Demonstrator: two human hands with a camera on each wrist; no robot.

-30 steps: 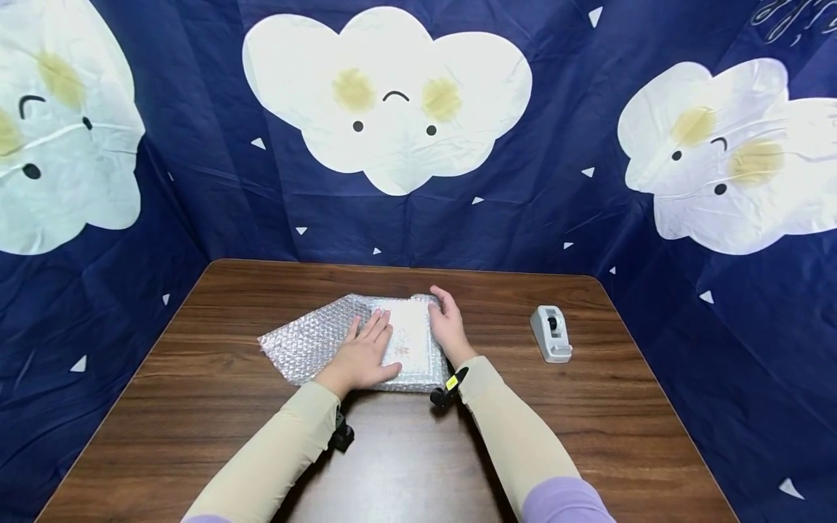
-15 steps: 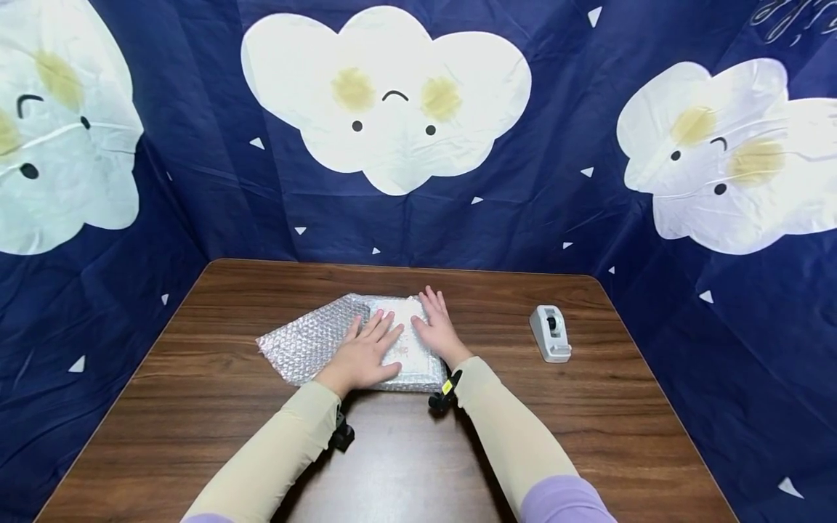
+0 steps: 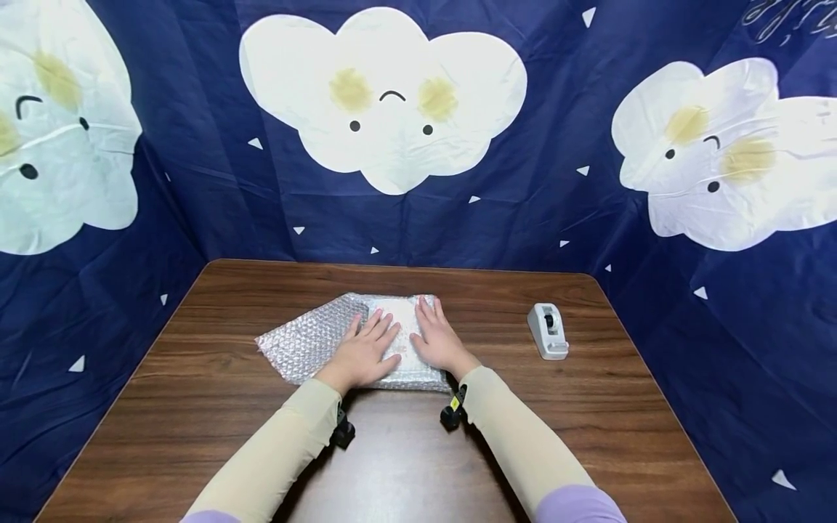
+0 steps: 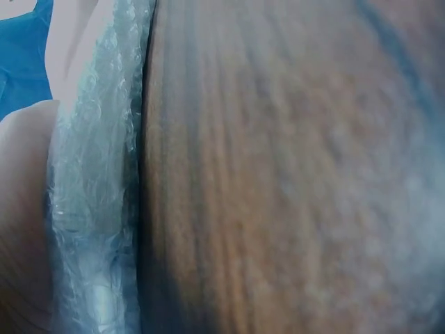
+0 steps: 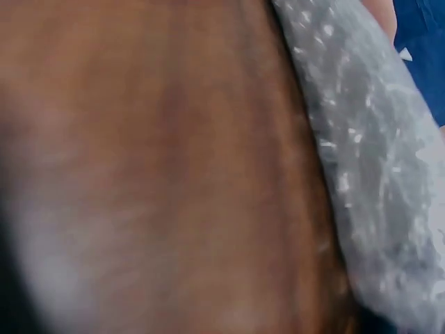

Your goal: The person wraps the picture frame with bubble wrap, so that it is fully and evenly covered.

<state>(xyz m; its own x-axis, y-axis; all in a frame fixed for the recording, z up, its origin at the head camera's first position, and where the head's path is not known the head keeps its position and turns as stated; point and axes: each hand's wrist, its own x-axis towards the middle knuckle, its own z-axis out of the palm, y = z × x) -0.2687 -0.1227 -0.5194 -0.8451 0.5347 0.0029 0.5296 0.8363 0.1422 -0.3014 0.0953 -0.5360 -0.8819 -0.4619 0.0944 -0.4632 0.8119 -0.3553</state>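
A flat white rectangular item (image 3: 395, 311) with a faint reddish print lies on bubble wrap (image 3: 310, 345), whose loose flap spreads out to the left on the table. My left hand (image 3: 365, 354) rests with spread, straight fingers on the item's left part, over the wrap's fold. On the right part lies my right hand (image 3: 441, 343), its fingers extended toward the far edge. Both wrist views show the packet's thick bubbly side edge, the left wrist view with wrap (image 4: 97, 167) beside the thumb, the right wrist view with wrap (image 5: 375, 160) close by.
A white tape dispenser (image 3: 549, 333) stands on the wooden table (image 3: 196, 414), right of the packet. Behind and beside the table hangs a dark blue cloth (image 3: 405, 232) with cloud prints. Black wrist cameras sit under both wrists.
My right hand has moved from the packet's right edge onto its top, and its fingers now lie flat there. My left hand has stayed in place.
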